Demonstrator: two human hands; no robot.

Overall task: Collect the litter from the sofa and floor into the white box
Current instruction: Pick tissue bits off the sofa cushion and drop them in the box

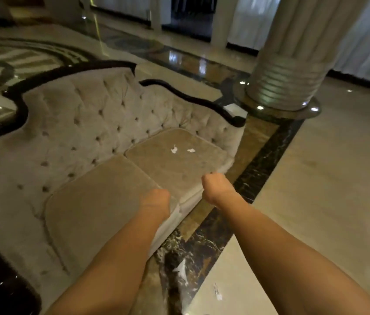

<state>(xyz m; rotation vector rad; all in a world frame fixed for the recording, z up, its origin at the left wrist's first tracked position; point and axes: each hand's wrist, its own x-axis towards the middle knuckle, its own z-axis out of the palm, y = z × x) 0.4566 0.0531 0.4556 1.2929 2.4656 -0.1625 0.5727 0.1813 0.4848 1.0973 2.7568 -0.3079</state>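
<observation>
From the head view, a tufted grey sofa [84, 123] with a dark curved frame runs from lower left toward upper right, its two seat cushions lying side by side. On the far cushion [175, 160] lie two small white scraps of litter: one [174, 149] with its long axis nearly upright in the picture, the other [191, 150] just beside it to the right, lying roughly crosswise. They are apart from each other and well short of the sofa's back.

On the polished floor [327, 189] near the bottom of the picture, a longer white scrap [182, 270] lies on the dark marble band, stretched along that band from upper left to lower right. Another small piece [217, 292] sits near it on the pale tile, blurred.

Both bare forearms reach forward. The left hand [155, 202] hangs over the front edge of the near cushion [93, 208], fingers curled under; the right hand [215, 186] hovers near the far cushion's front corner, also curled like a fist. Whether either holds anything I cannot tell.

A fluted column [293, 71] stands beyond the sofa.
</observation>
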